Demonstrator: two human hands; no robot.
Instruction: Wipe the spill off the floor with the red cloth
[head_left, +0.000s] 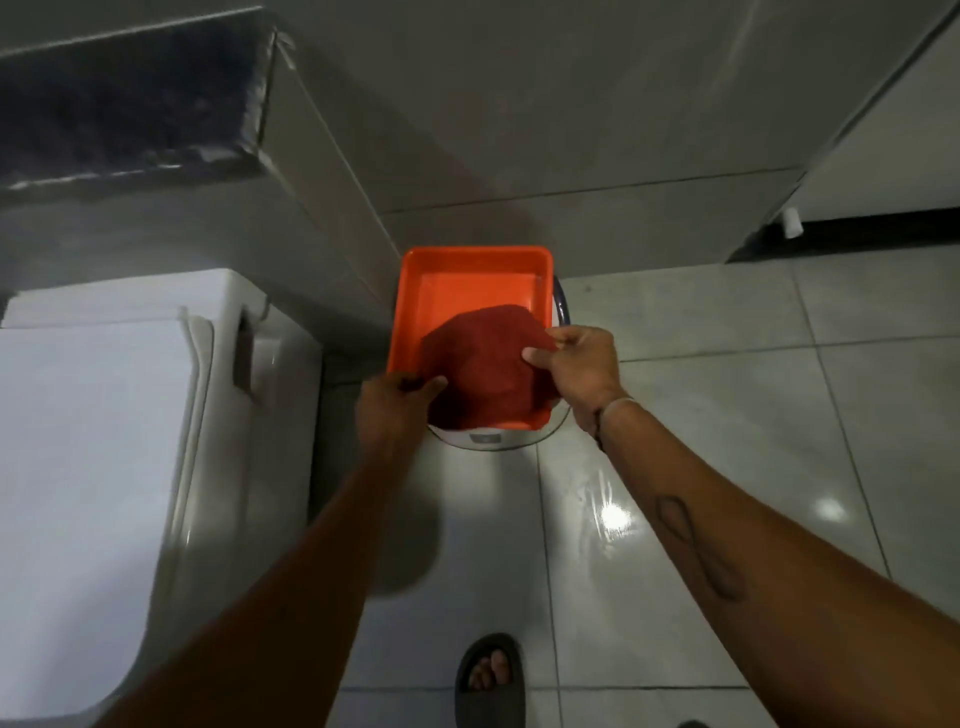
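Red cloth (483, 364) bunched in orange tray (415, 291), left hand (397, 410) & right hand (576, 364) fingers pinched on its edges.

Both forearms bare, no sleeves in view. Left hand (397, 410): no rings or bands visible. Right hand (584, 371): thin light band (615, 404) round the wrist, dark mark just beside it. Right forearm has an elongated loop-shaped tattoo (696, 548) in dark outline. Near edge: one foot in a dark open-toe slide sandal (488, 675), toes showing.
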